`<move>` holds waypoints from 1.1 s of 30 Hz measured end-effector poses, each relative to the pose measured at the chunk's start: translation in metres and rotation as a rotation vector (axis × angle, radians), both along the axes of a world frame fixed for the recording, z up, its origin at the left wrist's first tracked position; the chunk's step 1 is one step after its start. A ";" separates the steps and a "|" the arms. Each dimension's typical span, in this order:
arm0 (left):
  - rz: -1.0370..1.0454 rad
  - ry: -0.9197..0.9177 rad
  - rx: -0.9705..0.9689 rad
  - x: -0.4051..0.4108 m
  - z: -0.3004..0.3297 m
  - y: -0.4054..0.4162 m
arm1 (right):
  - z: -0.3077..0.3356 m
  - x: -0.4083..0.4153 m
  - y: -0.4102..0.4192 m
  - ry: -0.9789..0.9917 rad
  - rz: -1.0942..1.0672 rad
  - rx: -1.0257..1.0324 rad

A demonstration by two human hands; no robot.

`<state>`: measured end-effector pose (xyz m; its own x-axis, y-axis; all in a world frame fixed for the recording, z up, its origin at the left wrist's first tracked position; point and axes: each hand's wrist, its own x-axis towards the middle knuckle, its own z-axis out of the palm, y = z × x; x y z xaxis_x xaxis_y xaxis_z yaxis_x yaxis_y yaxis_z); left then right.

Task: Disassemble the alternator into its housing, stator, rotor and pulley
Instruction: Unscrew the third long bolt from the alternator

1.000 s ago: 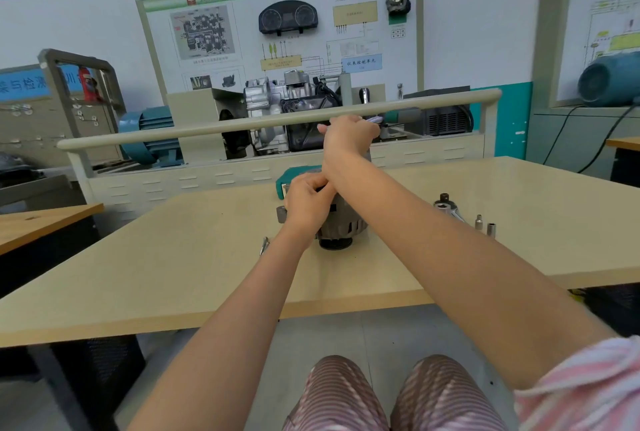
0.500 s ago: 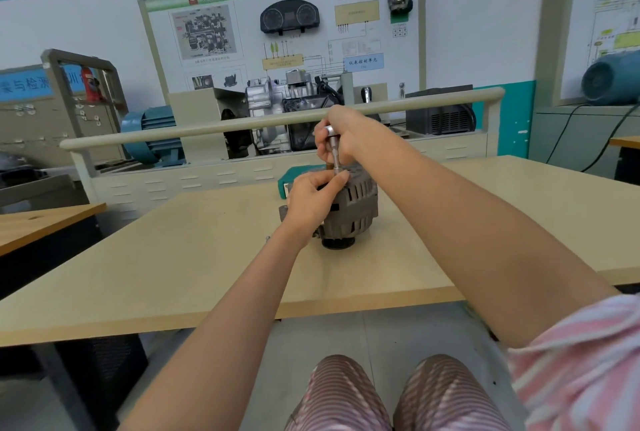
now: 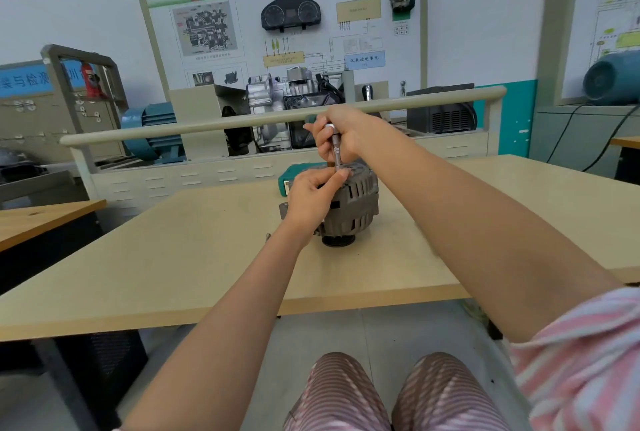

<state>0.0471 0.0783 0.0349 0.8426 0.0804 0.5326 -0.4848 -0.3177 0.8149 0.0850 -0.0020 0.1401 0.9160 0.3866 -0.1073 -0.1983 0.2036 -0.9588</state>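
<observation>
Alternator (image 3: 349, 203), ribbed grey metal; right hand (image 3: 341, 134) grips knurled driver (image 3: 336, 150), left hand (image 3: 311, 196) pinches its tip.

Left hand (image 3: 311, 203) covers the near left side of the alternator (image 3: 353, 209). Tool (image 3: 336, 150) tip hidden behind the fingertips; its top sits inside the right hand (image 3: 341, 134). Green box (image 3: 289, 179) mostly hidden behind both. Alternator's underside unclear.

Greys, beige and pink stripes.
The ribbed grey metal alternator (image 3: 349, 203) stood on the pale beige worktop (image 3: 173, 257), its pulley (image 3: 337, 241) black; a teal plastic case (image 3: 287, 177) lay behind; sleeve (image 3: 585, 354) and trousers (image 3: 346, 396) were pink-and-white striped.
</observation>
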 end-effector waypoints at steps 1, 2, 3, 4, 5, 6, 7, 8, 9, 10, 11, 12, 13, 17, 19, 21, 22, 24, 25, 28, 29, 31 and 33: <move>0.008 -0.006 -0.001 0.001 -0.001 0.000 | -0.001 -0.001 0.001 -0.011 -0.043 0.019; 0.012 -0.013 0.001 0.002 -0.001 -0.001 | -0.002 -0.002 0.003 -0.022 -0.088 0.037; 0.013 -0.018 0.005 0.003 -0.002 -0.001 | -0.003 -0.003 0.005 -0.032 -0.133 0.051; 0.016 -0.020 0.009 0.003 -0.002 -0.001 | -0.003 -0.004 0.007 -0.039 -0.177 0.063; 0.019 -0.019 0.012 0.003 -0.002 -0.001 | -0.004 -0.005 0.009 -0.044 -0.215 0.076; 0.027 -0.018 0.013 0.003 -0.003 -0.001 | -0.005 -0.006 0.010 -0.047 -0.250 0.088; 0.032 -0.016 0.010 0.004 -0.003 -0.001 | -0.005 -0.006 0.012 -0.052 -0.283 0.102; 0.035 -0.015 0.008 0.004 -0.003 -0.001 | -0.006 -0.006 0.014 -0.055 -0.326 0.122; 0.037 -0.010 0.003 0.005 -0.003 -0.001 | -0.007 -0.007 0.016 -0.062 -0.375 0.145; 0.040 -0.004 -0.003 0.006 -0.003 -0.001 | -0.008 -0.006 0.018 -0.075 -0.430 0.163; 0.047 0.001 -0.008 0.006 -0.003 -0.001 | -0.009 -0.006 0.020 -0.095 -0.488 0.178; 0.057 0.003 -0.012 0.007 -0.004 -0.001 | -0.010 -0.005 0.023 -0.124 -0.550 0.195; 0.067 0.007 -0.018 0.008 -0.004 -0.001 | -0.011 -0.004 0.025 -0.153 -0.615 0.215; 0.124 0.033 -0.020 0.014 -0.007 -0.001 | -0.014 -0.004 0.032 -0.209 -0.809 0.281; 0.155 0.056 -0.020 0.016 -0.008 -0.001 | -0.016 -0.004 0.034 -0.201 -0.834 0.306; 0.168 0.086 -0.023 0.016 -0.008 -0.001 | -0.017 -0.004 0.036 -0.196 -0.828 0.401; 0.174 0.096 -0.021 0.016 -0.008 -0.002 | -0.017 -0.004 0.037 -0.203 -0.835 0.423; 0.172 0.085 -0.026 0.016 -0.008 -0.002 | -0.017 -0.006 0.037 -0.219 -0.867 0.365; 0.167 0.069 -0.028 0.015 -0.008 -0.002 | -0.017 -0.006 0.036 -0.223 -0.858 0.341; 0.102 0.017 -0.006 0.013 -0.006 -0.001 | -0.015 -0.004 0.031 -0.177 -0.751 0.309; 0.074 0.006 0.002 0.011 -0.005 -0.001 | -0.013 -0.003 0.028 -0.155 -0.717 0.286; 0.033 0.004 0.029 0.009 -0.002 0.000 | -0.010 -0.001 0.022 -0.085 -0.612 0.263; 0.001 0.018 0.045 0.008 0.000 0.001 | -0.007 0.000 0.016 0.001 -0.465 0.266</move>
<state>0.0554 0.0794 0.0350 0.8519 0.0576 0.5205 -0.4698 -0.3551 0.8082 0.0849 0.0137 0.1334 0.9970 -0.0459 -0.0618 -0.0301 0.5060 -0.8620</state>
